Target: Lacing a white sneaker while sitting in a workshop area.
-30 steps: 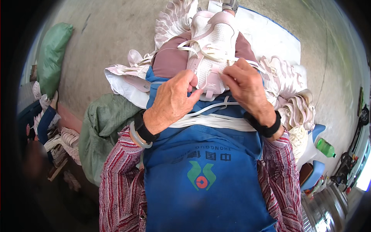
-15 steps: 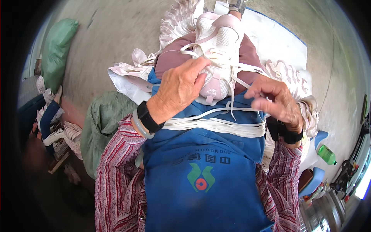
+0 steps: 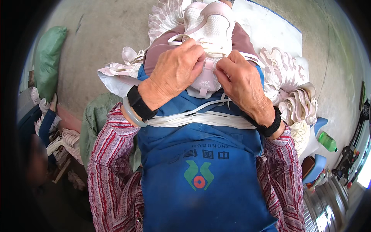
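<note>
A white and pink shoe upper [image 3: 211,25] lies across my lap, its toe end away from me. Its white shoelace [image 3: 176,38] is partly threaded and makes a loop at the left. My left hand [image 3: 176,71] is closed at the upper's left edge, fingertips pinched beside the lace loop. On the other side my right hand [image 3: 243,85] is closed too, thumb and fingers pressed together on the lace by the pink tab; the exact grip is partly hidden. Across my blue apron [image 3: 201,174] lies a bundle of white shoelaces [image 3: 205,119], loose ends trailing above it.
Stacked white and pink uppers [image 3: 164,23] sit ahead, with more uppers [image 3: 282,71] at my right. A white sheet [image 3: 276,29] covers floor beyond. Green sacks [image 3: 50,58] stand at the left. A green bottle [image 3: 327,142] lies at the right near metal basins [image 3: 328,205].
My right hand has moved left to the upper and closed; before, it was apart from it with fingers spread. My left hand has shifted slightly up along the edge.
</note>
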Demonstrator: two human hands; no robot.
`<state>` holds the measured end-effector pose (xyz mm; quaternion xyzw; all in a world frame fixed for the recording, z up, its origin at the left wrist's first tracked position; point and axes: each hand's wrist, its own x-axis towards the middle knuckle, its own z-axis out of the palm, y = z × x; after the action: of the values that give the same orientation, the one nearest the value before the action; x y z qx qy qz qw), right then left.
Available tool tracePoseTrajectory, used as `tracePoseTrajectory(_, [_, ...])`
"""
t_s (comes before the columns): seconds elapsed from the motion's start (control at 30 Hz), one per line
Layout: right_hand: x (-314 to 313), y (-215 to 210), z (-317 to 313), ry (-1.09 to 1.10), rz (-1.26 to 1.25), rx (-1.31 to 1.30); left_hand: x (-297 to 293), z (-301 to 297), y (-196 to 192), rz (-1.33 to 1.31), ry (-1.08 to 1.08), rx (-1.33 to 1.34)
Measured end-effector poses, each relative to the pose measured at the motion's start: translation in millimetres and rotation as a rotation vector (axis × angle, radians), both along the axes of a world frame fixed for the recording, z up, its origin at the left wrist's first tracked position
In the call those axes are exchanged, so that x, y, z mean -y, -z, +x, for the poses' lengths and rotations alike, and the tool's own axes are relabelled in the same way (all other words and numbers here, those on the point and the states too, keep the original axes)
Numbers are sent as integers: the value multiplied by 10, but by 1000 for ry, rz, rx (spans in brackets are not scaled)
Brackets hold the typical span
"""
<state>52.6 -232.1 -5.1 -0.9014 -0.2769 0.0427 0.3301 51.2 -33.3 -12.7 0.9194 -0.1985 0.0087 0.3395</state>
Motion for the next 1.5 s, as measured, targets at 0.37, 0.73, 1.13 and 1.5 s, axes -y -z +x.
tracePoseTrajectory(0.37, [417,-162,-97,-249,-109,182,-27,-343,-4,-175,-86,-129])
tracePoseTrajectory(0.73, [104,-166,-32,103,259,-143,2,-191,52,-195,-235,-282])
tracePoseTrajectory(1.13, [-15,-23,-41,82,119,-61,-4,-152,143,-164,-132,-109])
tracePoseTrajectory(1.5, [-65,-101,91,54,85,-188,-6,-163,149,-255,-163,-319])
